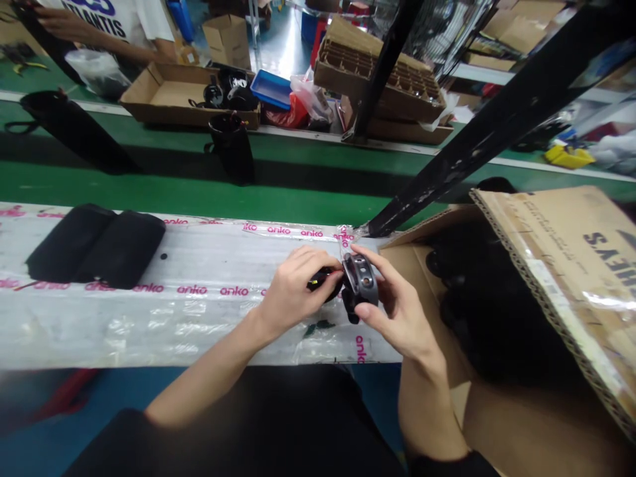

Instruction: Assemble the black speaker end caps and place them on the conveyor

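Beside the brown cardboard box, the left hand pinches a small black piece, the right hand a curved grey plastic part, seemingly unfinished.

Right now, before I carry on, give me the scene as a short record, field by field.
Left hand: pinches a small black piece
Right hand: holds a dark grey part
Contact between those pieces: cannot tell
Bench, left: black pouches, with a small black disc beside them
Right side: open cardboard box holding black items
Beyond bench: two black tubes on a green surface
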### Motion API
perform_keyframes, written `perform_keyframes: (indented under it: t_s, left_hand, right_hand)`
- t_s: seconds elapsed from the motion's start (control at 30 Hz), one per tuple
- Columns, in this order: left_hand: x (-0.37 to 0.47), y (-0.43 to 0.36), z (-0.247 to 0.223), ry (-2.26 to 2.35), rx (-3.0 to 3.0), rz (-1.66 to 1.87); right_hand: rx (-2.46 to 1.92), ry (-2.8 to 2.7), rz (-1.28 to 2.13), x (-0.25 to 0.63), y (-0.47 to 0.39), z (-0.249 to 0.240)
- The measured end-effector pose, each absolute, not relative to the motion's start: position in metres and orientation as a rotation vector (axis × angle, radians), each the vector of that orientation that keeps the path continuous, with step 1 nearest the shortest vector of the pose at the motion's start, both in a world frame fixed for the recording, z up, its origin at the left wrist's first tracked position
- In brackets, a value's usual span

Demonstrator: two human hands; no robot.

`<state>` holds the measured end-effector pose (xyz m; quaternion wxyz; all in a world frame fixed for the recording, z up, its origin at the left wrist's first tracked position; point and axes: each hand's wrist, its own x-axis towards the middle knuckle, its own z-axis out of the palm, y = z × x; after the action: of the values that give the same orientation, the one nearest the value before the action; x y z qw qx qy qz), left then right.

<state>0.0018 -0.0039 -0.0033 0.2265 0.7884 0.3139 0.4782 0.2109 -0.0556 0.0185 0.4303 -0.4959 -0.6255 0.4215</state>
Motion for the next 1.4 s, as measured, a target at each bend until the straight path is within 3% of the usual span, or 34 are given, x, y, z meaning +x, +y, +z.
perform_keyframes:
  t_s: [0.27,0.6,1.0,1.3,1.4]
  left_hand:
    - [-0.046,0.002,-0.003,0.81,2.24,1.137]
    - [-0.004,-0.013,-0.01,0.965,2.182,1.361]
    - [-0.019,-0.011,-0.009,0.863,2.058,1.244]
    - [-0.017,-0.015,-0.021,0.942,1.889,1.315]
    - [-0.02,-0.014,-0.021,0.836,1.98,1.306]
  right_hand:
    - [-1.183,-1.516,1.12,0.21,-0.052,0.019]
    - [-1.194,-1.448,1.058,0.199,-0.063,0.01]
    - [-1.379,-1.629,0.916,0.197,-0.057,0.026]
    - [-1.366,-1.725,1.05,0.2,-0.066,0.031]
    - [-1.414,-1.702,0.896,0.193,-0.063,0.026]
